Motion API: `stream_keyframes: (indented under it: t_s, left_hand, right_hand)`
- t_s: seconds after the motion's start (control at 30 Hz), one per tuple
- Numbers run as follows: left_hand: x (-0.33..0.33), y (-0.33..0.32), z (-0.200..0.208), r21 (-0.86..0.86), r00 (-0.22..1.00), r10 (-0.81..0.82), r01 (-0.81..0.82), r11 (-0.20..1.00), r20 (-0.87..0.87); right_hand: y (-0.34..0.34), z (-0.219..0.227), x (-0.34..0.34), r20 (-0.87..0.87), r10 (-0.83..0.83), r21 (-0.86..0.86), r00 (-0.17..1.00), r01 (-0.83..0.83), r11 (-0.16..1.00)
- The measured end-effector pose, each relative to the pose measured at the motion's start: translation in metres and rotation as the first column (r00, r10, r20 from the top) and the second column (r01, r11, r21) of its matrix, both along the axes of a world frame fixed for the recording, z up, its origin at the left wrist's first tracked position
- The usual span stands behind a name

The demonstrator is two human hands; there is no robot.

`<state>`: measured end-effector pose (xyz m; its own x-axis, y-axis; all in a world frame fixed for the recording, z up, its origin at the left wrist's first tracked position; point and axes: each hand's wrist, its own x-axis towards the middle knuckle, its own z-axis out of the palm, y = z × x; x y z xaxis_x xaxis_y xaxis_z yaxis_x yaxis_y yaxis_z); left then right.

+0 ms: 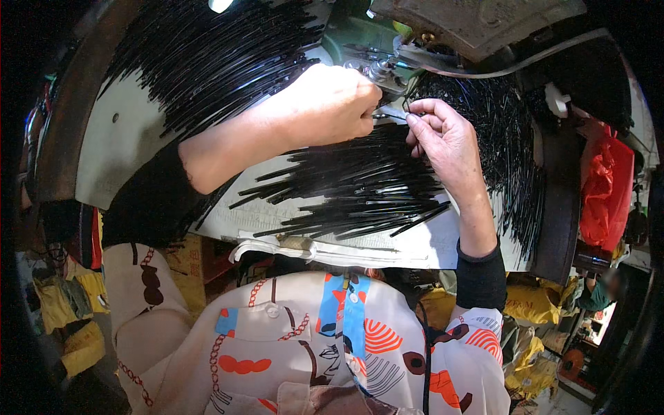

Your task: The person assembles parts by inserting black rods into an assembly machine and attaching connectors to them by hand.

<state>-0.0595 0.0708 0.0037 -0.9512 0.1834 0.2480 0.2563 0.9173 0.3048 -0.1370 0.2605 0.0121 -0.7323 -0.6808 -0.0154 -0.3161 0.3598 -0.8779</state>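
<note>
A thin black zipper [391, 116] with a pale glint along it spans the small gap between my hands. My left hand [335, 104] is closed in a fist at its left end, the fingertips turned away from view. Thumb and fingers of my right hand [443, 138] pinch the other end. Just beyond them is the metal needle area of a sewing machine [380, 71]. Below my hands lies a loose pile of black zippers [360, 183], some with small shiny sliders.
A large fan of black zippers [214, 59] covers the far left of the pale table [111, 149]. Another heap [515, 173] lies right of my right hand. The machine's head [477, 28] overhangs at the top. Rolled white cloth [325, 250] runs along the near edge; a red bag [605, 190] hangs at right.
</note>
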Motion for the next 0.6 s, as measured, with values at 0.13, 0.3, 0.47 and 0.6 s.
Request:
stream_keyframes:
  t_s: [0.13, 0.3, 0.47, 0.6]
  left_hand:
    - [0.002, -0.004, 0.008, 0.102, 0.999, 0.037, -0.035, 0.994, -0.014]
    - [-0.003, -0.012, 0.007, 0.226, 0.997, 0.043, -0.058, 0.972, 0.069]
    - [-0.003, -0.020, 0.007, 0.405, 0.995, 0.000, -0.041, 0.913, 0.103]
    - [-0.002, -0.022, 0.015, 0.458, 0.990, -0.002, -0.064, 0.886, 0.141]
  right_hand:
    - [0.000, 0.004, 0.000, 0.122, 0.001, 0.017, 0.992, -0.003, 1.000]
    - [-0.002, 0.009, 0.002, 0.212, 0.028, -0.057, 0.977, -0.016, 0.998]
    - [-0.005, 0.009, 0.003, 0.261, 0.058, -0.069, 0.963, -0.042, 0.997]
    - [-0.005, 0.011, 0.004, 0.306, 0.074, -0.085, 0.949, -0.050, 0.995]
